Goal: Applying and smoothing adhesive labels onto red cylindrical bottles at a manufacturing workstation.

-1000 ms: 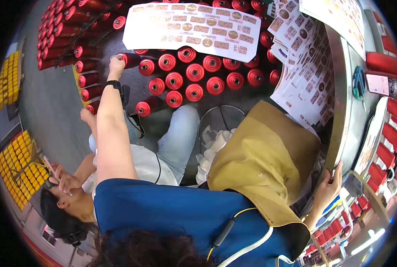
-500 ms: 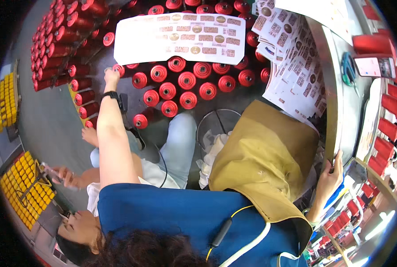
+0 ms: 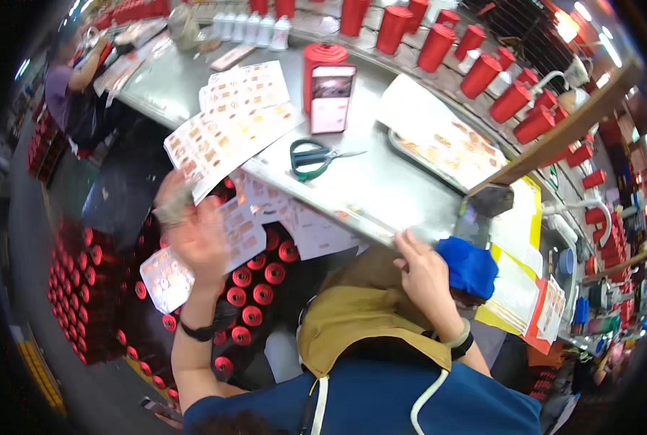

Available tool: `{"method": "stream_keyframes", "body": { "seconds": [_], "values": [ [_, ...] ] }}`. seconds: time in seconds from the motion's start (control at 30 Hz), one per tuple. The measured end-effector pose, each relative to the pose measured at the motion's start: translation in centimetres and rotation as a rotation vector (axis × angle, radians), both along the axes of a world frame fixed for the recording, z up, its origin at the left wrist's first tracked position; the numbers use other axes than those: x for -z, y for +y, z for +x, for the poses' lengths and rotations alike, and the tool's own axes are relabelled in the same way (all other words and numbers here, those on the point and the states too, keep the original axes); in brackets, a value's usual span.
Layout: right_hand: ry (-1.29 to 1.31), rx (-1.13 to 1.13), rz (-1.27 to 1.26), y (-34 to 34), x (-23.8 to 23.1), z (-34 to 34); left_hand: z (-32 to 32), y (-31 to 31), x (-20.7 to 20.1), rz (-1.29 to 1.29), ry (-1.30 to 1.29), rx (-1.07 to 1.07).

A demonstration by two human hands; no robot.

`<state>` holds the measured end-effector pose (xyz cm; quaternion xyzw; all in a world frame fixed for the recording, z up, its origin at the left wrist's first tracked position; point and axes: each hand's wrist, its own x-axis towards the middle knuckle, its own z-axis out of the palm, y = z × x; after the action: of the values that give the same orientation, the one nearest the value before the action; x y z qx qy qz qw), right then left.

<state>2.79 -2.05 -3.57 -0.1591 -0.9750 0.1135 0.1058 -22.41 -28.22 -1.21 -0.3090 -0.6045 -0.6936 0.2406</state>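
Note:
My left hand (image 3: 202,235), with a dark band on its wrist, is raised over the red cylinders (image 3: 251,315), close to the lower corner of a stack of printed label sheets (image 3: 225,145). Motion smears its fingers, so whether it touches or holds a sheet is unclear. Fingers stretched, my right hand (image 3: 421,268) rests at the near edge of the metal worktable (image 3: 389,203) with nothing visible in it. More printed sheets (image 3: 312,228) hang below the table edge, between my hands. Green-handled scissors (image 3: 312,158) lie on the tabletop.
A phone (image 3: 333,99) leans against a red cylinder (image 3: 323,54). To the right are a tray (image 3: 439,156) of labels, a wooden post (image 3: 555,134) and a blue cloth (image 3: 468,268). Red cylinders line the far side. Another person (image 3: 73,87) works at far left.
My view has swung toward the worktable. My left hand has left the cylinder it was reaching to and is near the label sheets. My right hand stays by the table edge.

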Motion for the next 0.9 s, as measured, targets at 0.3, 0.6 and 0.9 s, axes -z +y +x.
{"method": "stream_keyframes", "body": {
  "seconds": [0.3,0.6,0.9],
  "values": [
    [0.219,0.085,-0.637,5.7,-7.9,7.0,-3.7,38.2,-4.4,-0.406,0.273,0.461],
    [0.354,0.537,-0.542,11.6,-6.1,14.3,-12.7,68.0,-2.2,-0.677,0.266,-0.127],
    [0.365,0.530,-0.542,13.0,-4.7,15.3,-4.9,68.7,-2.3,-0.487,-0.170,0.170]
  ]
}}
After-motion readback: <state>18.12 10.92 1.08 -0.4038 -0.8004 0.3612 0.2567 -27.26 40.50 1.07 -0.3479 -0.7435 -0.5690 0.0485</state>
